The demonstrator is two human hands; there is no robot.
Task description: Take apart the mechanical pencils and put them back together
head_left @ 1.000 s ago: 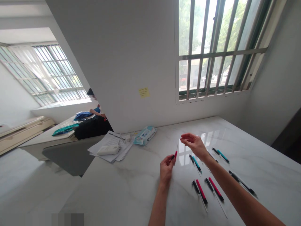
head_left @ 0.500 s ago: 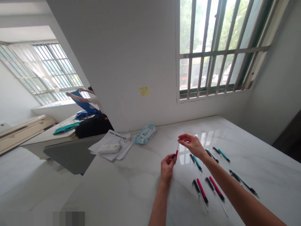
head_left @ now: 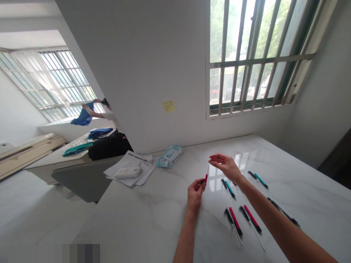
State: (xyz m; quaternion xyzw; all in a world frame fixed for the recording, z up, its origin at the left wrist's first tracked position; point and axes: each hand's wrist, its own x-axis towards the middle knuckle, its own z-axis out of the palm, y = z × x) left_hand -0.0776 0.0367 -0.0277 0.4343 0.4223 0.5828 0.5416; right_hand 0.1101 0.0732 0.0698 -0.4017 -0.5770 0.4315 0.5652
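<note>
My left hand (head_left: 195, 191) is closed around a red pen barrel (head_left: 206, 178) with a black part beside it, held just above the marble table. A thin pale refill (head_left: 208, 168) sticks up out of the barrel's top end. My right hand (head_left: 225, 166) pinches the refill's upper tip between its fingertips. Near my right forearm lie pens taken apart: red barrels (head_left: 235, 220) with black parts and white refills, a teal barrel (head_left: 230, 189) with a black part, and another teal barrel (head_left: 261, 180) farther right. My forearm partly covers some black pen parts (head_left: 282, 211).
At the table's back left are paper sheets (head_left: 109, 173) with a white device (head_left: 128, 172) on top. A blue-and-white wipes pack (head_left: 170, 156) sits by the wall. Beyond a grey chair back (head_left: 82, 180), a person handles blue cloth (head_left: 83, 116) at another table.
My right hand has moved slightly up and right, showing more of the refill above the barrel. My left hand stays put. The distant person's blue cloth has shifted left and down.
</note>
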